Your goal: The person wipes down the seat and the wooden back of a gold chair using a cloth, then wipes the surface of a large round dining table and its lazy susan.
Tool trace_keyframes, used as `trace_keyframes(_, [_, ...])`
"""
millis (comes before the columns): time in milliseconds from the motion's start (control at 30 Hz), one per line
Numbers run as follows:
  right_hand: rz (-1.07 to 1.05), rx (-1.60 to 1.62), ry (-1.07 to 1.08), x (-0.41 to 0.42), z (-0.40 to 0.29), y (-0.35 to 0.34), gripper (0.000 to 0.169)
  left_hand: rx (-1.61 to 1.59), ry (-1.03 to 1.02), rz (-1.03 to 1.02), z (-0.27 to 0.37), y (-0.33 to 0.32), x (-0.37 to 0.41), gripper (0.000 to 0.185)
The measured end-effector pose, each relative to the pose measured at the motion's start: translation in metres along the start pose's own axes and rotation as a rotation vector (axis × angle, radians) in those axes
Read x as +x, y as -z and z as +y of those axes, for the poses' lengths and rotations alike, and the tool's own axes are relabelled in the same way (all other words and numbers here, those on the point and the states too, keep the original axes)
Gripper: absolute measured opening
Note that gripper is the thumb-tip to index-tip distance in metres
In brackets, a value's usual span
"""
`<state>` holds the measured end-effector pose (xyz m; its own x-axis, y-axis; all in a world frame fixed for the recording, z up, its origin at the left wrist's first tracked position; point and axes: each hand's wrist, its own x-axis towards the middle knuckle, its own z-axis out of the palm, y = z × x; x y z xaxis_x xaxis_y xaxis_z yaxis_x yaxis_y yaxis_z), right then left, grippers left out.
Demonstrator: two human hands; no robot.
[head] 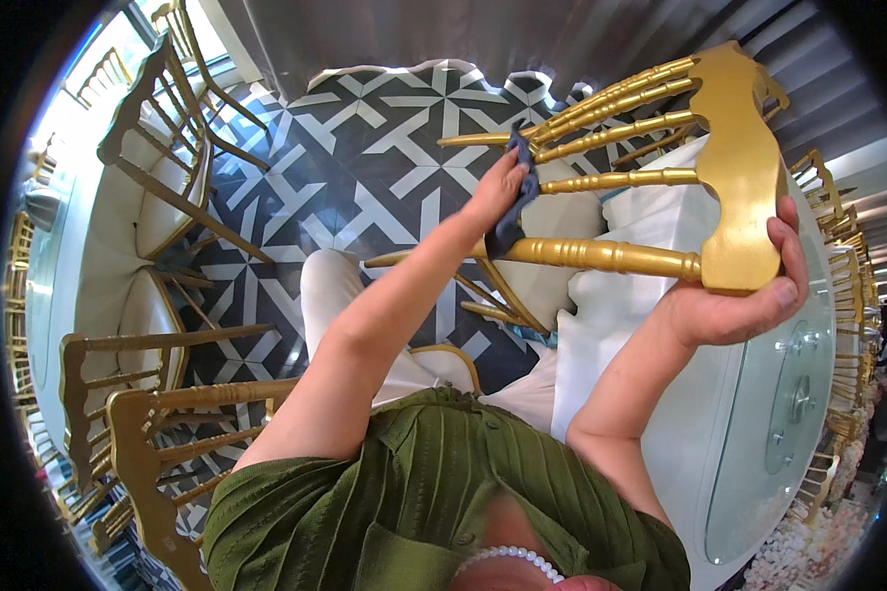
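A gold-painted chair point(743, 177) with turned back spindles stands tilted in front of me, its scalloped top rail towards the right. My right hand point(758, 303) grips the end of that top rail, thumb below and fingers behind it. In my left hand point(501, 188) is a dark blue cloth point(514, 210), pressed against the lower part of the back where the spindles end. The chair's pale seat point(558, 229) shows beneath the spindles. Part of the cloth is hidden under my fingers.
A round table with a white cloth point(621, 318) and a glass turntable point(761, 443) stands at my right. Several gold chairs point(137, 473) line the left side, by another white-clothed table point(81, 244). Grey curtains point(429, 29) hang beyond the black-and-white patterned floor point(325, 177).
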<state>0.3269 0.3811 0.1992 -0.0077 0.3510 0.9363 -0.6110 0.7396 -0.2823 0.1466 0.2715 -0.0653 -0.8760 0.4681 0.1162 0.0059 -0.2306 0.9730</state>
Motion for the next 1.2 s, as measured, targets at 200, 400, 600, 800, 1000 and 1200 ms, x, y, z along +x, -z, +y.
trace_keyframes(200, [-0.053,0.114,-0.004,0.002,-0.002,-0.003,0.034,0.286,-0.209,0.283,0.042,-0.036,-0.104,0.044])
trace_keyframes(400, [-0.079,0.197,-0.068,-0.001,-0.006,-0.007,0.031,0.033,-0.374,0.213,0.143,-0.091,-0.121,0.038])
trace_keyframes(600, [-0.068,0.192,-0.130,0.000,-0.013,-0.005,0.032,0.189,-0.738,0.074,0.222,-0.133,-0.130,0.044])
trace_keyframes(800, [-0.138,0.222,-0.119,0.001,-0.010,0.003,0.034,0.489,-0.947,0.088,0.189,-0.119,-0.140,0.068])
trace_keyframes(1000, [-0.149,0.195,-0.088,0.001,-0.009,0.003,0.036,0.559,-0.776,0.051,0.110,-0.069,-0.143,0.070])
trace_keyframes(1200, [-0.164,0.190,-0.053,0.002,-0.006,0.004,0.033,0.701,-0.664,0.166,0.055,-0.025,-0.162,0.055])
